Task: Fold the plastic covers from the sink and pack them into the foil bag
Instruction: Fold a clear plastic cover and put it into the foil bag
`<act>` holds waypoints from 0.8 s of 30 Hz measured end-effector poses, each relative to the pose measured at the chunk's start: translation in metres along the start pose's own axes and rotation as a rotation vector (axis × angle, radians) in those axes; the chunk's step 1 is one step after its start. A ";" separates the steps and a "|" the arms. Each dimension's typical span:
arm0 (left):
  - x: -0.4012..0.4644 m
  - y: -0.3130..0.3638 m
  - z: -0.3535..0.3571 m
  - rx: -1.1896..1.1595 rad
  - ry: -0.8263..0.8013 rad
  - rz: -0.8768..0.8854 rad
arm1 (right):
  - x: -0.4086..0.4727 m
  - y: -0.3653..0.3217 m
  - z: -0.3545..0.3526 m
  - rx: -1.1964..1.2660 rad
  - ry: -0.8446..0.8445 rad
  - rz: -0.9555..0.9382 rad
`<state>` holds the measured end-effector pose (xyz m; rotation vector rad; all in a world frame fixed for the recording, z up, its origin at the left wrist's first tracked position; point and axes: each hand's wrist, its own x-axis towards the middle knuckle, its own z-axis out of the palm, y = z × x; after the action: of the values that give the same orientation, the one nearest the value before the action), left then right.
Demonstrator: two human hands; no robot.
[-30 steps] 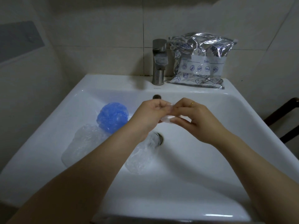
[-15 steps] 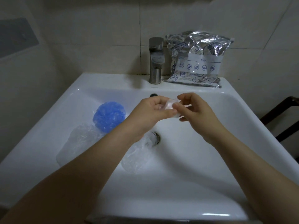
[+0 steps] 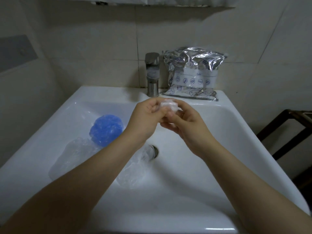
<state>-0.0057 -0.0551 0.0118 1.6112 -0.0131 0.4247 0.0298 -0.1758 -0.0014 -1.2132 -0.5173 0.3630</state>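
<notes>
Both hands, left hand (image 3: 146, 115) and right hand (image 3: 184, 123), pinch one small folded clear cover (image 3: 169, 105) above the sink (image 3: 211, 149), fingers curled on it. Best to squeeze flat, then carry to the foil bag (image 3: 192, 73) on the back ledge beside the tap (image 3: 152, 75). Left in the basin: a blue cover (image 3: 106, 130) and clear covers (image 3: 74, 157). Tiled wall behind.

The sink (image 3: 211, 125) looks glossy white ceramic — the tap (image 3: 152, 75) brushed metal. The foil bag (image 3: 192, 73) is crinkled, shiny silver.

Faucet (image 3: 152, 76) crowds foil bag (image 3: 192, 73) left; right side open.
</notes>
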 end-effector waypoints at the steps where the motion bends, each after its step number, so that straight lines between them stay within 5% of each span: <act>1: 0.003 0.002 0.004 -0.004 0.002 0.006 | 0.002 -0.001 -0.001 0.040 0.034 -0.013; 7: 0.041 0.027 0.028 0.054 0.016 -0.011 | 0.028 -0.019 -0.026 0.007 0.279 -0.070; 16: 0.156 0.041 0.036 1.002 -0.003 0.353 | 0.096 -0.060 -0.067 -0.398 0.480 -0.276; 24: 0.232 0.043 0.053 1.244 -0.197 0.285 | 0.145 -0.083 -0.077 -0.149 0.461 -0.276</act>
<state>0.2123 -0.0532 0.1161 2.8966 -0.1544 0.5259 0.1921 -0.1863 0.0839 -1.2993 -0.3071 -0.1928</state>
